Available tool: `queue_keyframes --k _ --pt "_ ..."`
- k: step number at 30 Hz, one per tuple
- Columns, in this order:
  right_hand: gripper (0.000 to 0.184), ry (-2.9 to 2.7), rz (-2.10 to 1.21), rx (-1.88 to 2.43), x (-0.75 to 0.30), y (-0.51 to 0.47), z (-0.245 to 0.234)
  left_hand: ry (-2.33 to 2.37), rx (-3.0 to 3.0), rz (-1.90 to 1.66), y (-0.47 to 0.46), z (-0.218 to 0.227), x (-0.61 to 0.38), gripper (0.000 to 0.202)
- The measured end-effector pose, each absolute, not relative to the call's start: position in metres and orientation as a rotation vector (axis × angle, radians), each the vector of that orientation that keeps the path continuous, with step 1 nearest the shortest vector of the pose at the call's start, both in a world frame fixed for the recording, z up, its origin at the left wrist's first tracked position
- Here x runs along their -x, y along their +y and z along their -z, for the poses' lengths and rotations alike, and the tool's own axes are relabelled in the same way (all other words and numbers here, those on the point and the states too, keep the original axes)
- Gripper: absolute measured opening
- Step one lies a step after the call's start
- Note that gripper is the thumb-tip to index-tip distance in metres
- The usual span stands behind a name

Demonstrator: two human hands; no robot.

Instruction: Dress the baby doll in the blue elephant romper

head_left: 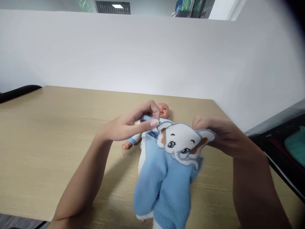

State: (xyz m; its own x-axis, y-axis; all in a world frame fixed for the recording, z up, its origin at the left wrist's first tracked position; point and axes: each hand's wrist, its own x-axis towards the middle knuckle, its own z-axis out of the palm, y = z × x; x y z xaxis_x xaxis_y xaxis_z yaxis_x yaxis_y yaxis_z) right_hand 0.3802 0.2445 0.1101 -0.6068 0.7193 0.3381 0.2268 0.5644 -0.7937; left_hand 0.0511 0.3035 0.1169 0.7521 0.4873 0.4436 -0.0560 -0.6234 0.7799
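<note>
Blue baby overalls [164, 178] with a white elephant patch on the bib hang between my hands. My left hand [133, 122] pinches a blue strap or edge at the garment's upper left. At the other side, my right hand [212, 128] grips the garment behind the elephant's ear; its fingertips are mostly hidden. Behind the overalls a baby doll [164, 110] lies on its back on the table, its head at the far side. It wears a white top with blue cuffs, and one arm [133, 141] stretches to the left. The overalls cover most of its body from view.
A wooden table [59, 143] spreads under the doll. A white partition wall [131, 54] stands along its far edge. Black chair-like edges show at the far left [21, 92] and on the right, where a teal cloth [296, 144] lies.
</note>
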Motion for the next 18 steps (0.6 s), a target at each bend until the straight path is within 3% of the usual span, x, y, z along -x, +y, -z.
queue_keyframes --k 4,9,12,18 --pt "0.019 -1.988 -0.796 0.812 -0.376 0.244 -0.105 0.383 -2.2 -0.507 0.303 -0.114 -0.056 0.044" --pt "0.03 -2.105 -0.795 0.891 -0.37 0.248 -0.104 0.177 -2.367 -0.647 0.301 -0.11 -0.072 0.018" --pt "0.029 -2.266 -0.75 0.939 -0.372 0.25 -0.106 0.204 -2.376 -0.668 0.296 -0.113 -0.074 0.014" --pt "0.032 -2.434 -1.16 0.783 -0.379 0.244 -0.1 0.303 -2.272 -0.854 0.289 -0.114 -0.075 0.01"
